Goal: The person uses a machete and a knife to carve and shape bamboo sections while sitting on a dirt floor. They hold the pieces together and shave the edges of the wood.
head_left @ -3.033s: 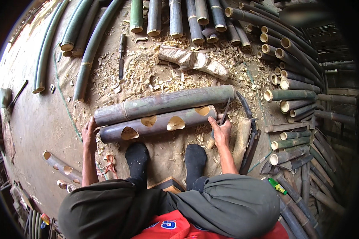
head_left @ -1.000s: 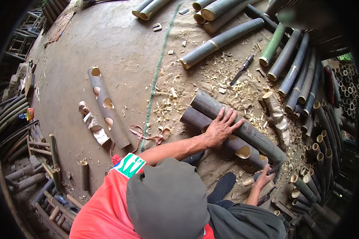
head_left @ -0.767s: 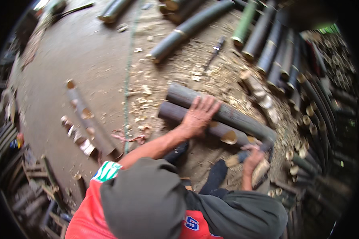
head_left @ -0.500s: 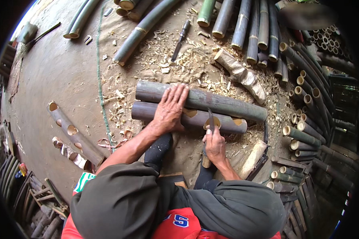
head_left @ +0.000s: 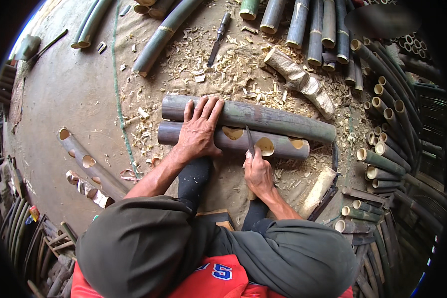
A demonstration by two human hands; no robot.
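Two thick bamboo tubes lie side by side across the ground in front of me. The near bamboo tube (head_left: 283, 148) has several rounded holes cut into its upper side; the far bamboo tube (head_left: 278, 115) shows no holes. My left hand (head_left: 199, 130) lies flat across both near their left ends, fingers stretched out over the far one. In my right hand (head_left: 259, 175) is a knife (head_left: 250, 141), its handle hidden by the closed fingers. The dark narrow blade points away from me, over the near tube just left of its middle hole.
Wood shavings (head_left: 256, 74) litter the ground cloth beyond the tubes, where a chisel (head_left: 218, 42) lies. A wrapped bundle (head_left: 303, 84) sits to its right. Bamboo stacks (head_left: 382, 174) crowd the right side. At left rests another holed bamboo tube (head_left: 99, 171). A pale wood piece (head_left: 319, 191) lies right.
My right hand has brought the knife leftward, from the middle hole to just beside it. My left fingers have spread a little. The whole view has shifted slightly.
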